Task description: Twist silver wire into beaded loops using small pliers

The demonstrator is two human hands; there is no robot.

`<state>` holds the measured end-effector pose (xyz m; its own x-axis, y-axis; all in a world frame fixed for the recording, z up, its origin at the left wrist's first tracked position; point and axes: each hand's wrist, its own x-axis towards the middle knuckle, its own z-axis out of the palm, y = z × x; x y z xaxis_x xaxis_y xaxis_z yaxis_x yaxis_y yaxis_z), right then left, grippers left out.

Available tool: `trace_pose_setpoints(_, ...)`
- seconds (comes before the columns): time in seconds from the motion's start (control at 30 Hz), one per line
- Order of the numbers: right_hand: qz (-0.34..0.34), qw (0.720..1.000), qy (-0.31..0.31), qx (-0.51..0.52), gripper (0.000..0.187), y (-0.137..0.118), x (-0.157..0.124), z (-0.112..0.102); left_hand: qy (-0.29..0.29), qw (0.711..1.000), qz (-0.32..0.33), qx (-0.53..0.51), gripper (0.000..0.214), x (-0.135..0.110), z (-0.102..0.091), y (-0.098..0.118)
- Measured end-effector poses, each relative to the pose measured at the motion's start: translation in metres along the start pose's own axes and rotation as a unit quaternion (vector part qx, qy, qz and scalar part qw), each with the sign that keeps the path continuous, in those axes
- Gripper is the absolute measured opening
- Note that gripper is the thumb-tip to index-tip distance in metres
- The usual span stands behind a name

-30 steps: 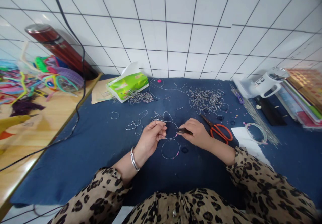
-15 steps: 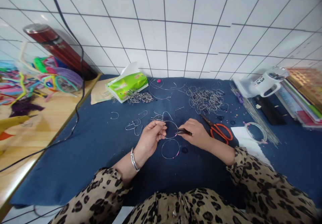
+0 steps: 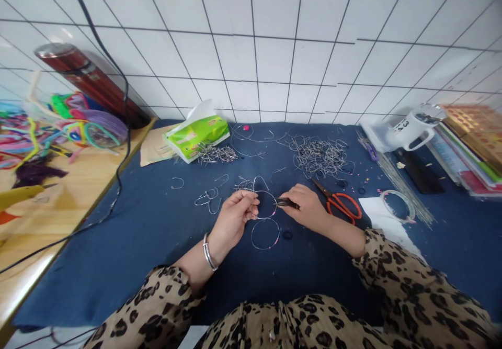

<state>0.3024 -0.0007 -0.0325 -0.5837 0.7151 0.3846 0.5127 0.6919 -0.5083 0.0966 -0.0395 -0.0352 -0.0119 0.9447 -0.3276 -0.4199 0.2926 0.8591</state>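
Left hand pinches the wire ring at its left side, fingers closed on it. Right hand clamps small pliers, tips at the ring's right side, mid-cloth. Likely the bending step; the next move calls for a small, steady twist. Second ring (pink beads) lies just nearer.

Both forearms bare and angled inward, the left hand and right hand sit just apart, fingers pinched closed and pointing toward one another.
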Motion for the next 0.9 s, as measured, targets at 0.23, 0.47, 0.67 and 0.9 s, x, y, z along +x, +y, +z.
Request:
trace_pose_setpoints(0.23, -0.002, 1.0, 0.005, -0.002, 0.017, 0.001, 0.001, -0.002, -0.015, 0.999, -0.017, 0.039, 0.015, -0.003, 0.005, 0.002)
trace_pose_setpoints(0.47, 0.003, 1.0, 0.007, 0.012, 0.017, 0.001, -0.001, -0.001, -0.078, 0.993, -0.061, 0.067, 0.014, -0.01, 0.009, 0.004)
trace_pose_setpoints(0.67, 0.03, 0.998, 0.017, 0.045, 0.014, 0.0, 0.0, -0.002, -0.093, 0.991, -0.094, 0.013, 0.015, -0.011, 0.009, 0.004)
trace_pose_setpoints(0.9, 0.155, 0.979, -0.016, 0.132, 0.02, -0.014, 0.003, -0.008, -0.057, 0.995, -0.074, -0.025, 0.018, -0.01, 0.009, 0.003)
